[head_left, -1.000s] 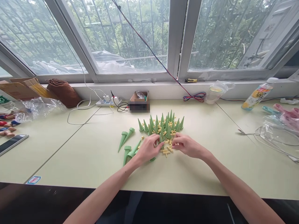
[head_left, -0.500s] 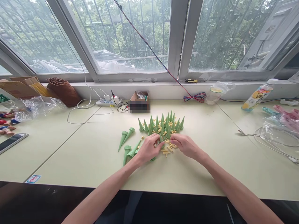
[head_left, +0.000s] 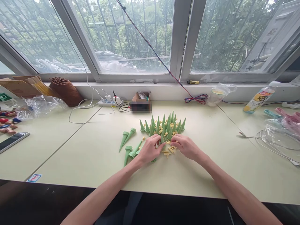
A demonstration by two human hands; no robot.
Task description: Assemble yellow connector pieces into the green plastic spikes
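I have the pale table [head_left: 206,181] across most of my view, and I take the cluster of green spikes [head_left: 170,135] as my landmark: points up, with yellow pieces [head_left: 172,125] strewn among them. At the cluster's near edge, my left hand [head_left: 151,148] has thumb and fingers closed around an upright spike [head_left: 162,139], its long axis vertical. My right hand [head_left: 186,146] is at the cluster's near right edge, fingertips bunched at a yellow fitting [head_left: 168,142]; I cannot tell whether they grip it. The fitting lies crosswise just right of the upright spike, between both thumbs, so neither hand is clearly nearer.

Beyond the cluster, well to its right, stands a bottle [head_left: 259,98], contents unclear to me. Less far right, a clear plastic bag [head_left: 228,89] surrounds a lidded tub [head_left: 217,97]. Beyond and left, an open cardboard box [head_left: 142,100] holds crinkled wrapping [head_left: 141,94]. Left of the cluster, loose spikes [head_left: 122,142] lie on their sides. On its near side lie small T-shaped fittings [head_left: 166,153].
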